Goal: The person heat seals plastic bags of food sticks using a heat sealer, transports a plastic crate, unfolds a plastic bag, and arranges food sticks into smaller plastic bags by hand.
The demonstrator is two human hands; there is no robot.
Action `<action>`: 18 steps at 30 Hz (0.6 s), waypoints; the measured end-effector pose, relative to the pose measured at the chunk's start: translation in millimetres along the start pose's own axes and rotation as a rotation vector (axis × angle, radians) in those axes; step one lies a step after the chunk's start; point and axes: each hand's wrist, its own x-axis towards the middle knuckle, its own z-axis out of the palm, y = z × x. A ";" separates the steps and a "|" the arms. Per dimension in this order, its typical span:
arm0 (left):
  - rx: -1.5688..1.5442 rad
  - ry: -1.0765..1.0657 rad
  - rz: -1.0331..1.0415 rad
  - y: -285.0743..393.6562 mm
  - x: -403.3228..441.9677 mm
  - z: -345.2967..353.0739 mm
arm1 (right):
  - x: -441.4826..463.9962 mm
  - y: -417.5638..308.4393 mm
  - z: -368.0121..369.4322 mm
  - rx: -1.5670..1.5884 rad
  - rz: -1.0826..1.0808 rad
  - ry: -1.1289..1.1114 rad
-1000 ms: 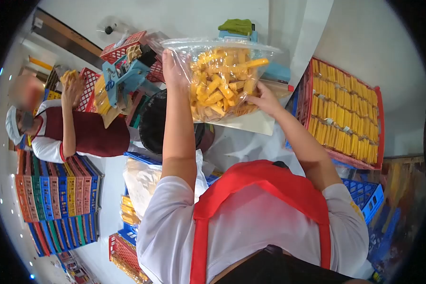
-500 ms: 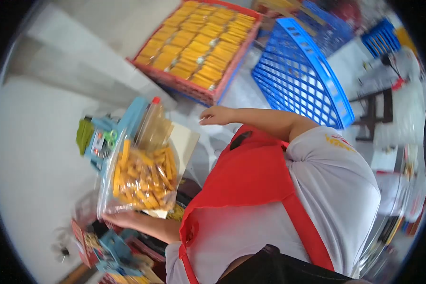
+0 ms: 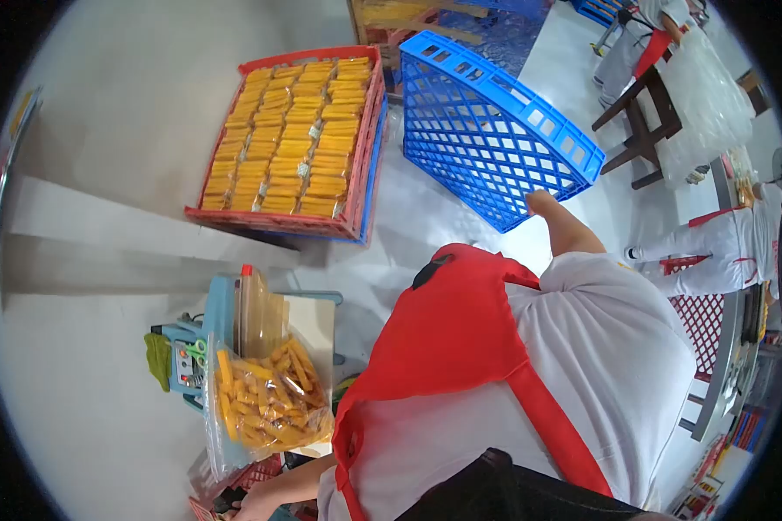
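My left hand (image 3: 256,502) is low at the left, beside a small black thing (image 3: 228,498) and a red basket (image 3: 259,471). Its fingers are partly lost at the dark edge. Above it, a clear plastic bag (image 3: 269,395) of yellow-orange sticks leans on a light blue machine (image 3: 222,313) with a white board (image 3: 311,334). My right hand (image 3: 540,204) has bent fingers and overlaps the lower edge of a blue lattice crate (image 3: 487,122). Whether it touches the crate, or holds anything, I cannot tell.
A red crate (image 3: 362,195) packed with rows of yellow packets stands upper left on a blue one. A dark wooden stool (image 3: 639,122) stands at the right, beside clear plastic (image 3: 708,95). Two people in white work farther right. Green-handled scissors (image 3: 198,347) lie on the machine.
The view has turned. My left hand has moved from the bag's lower end down to the black thing. My right hand now appears in front of the blue crate's edge.
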 end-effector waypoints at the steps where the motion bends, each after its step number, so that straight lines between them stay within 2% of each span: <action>1: 0.031 0.024 0.074 7.4 -8.9 2.1 | 1.6 13.8 -1.1 -0.045 -0.020 -0.016; 3: 0.096 0.076 0.224 20.5 -28.9 5.3 | -1.0 28.1 -14.4 -0.061 0.019 0.035; 5: 0.041 -0.011 0.302 34.8 -61.9 20.8 | -0.2 33.6 -31.5 0.150 0.222 0.278; 7: -0.024 -0.155 0.270 46.3 -109.4 41.9 | 7.0 51.6 -55.3 0.268 0.377 0.476; 9: 0.035 -0.351 0.076 53.5 -172.8 68.5 | -1.8 65.1 -91.2 0.375 0.420 0.476; 10: 0.044 -0.569 0.139 33.8 -191.7 78.3 | -1.0 77.0 -93.9 0.381 0.418 0.479; 11: 0.081 -0.610 -0.072 81.3 -258.1 87.7 | -0.1 87.4 -92.6 0.408 0.396 0.617; 12: 0.067 -0.791 -0.045 78.6 -293.3 99.7 | 2.9 95.9 -94.9 0.433 0.369 0.755; 13: -0.044 -0.949 -0.114 54.7 -325.6 115.0 | 3.1 106.7 -105.5 0.433 0.357 0.748; 14: -0.031 -1.085 -0.066 95.6 -378.6 119.9 | -0.8 120.0 -118.3 0.488 0.369 0.733; 15: -0.147 -1.339 0.099 100.8 -412.9 129.3 | -1.9 135.6 -124.4 0.543 0.386 0.717; 16: -0.254 -1.485 -0.099 115.1 -457.4 137.6 | 1.9 154.1 -122.6 0.546 0.386 0.714; 18: -0.378 -1.845 -0.176 130.7 -534.9 151.1 | 7.7 197.2 -116.7 0.491 0.413 0.997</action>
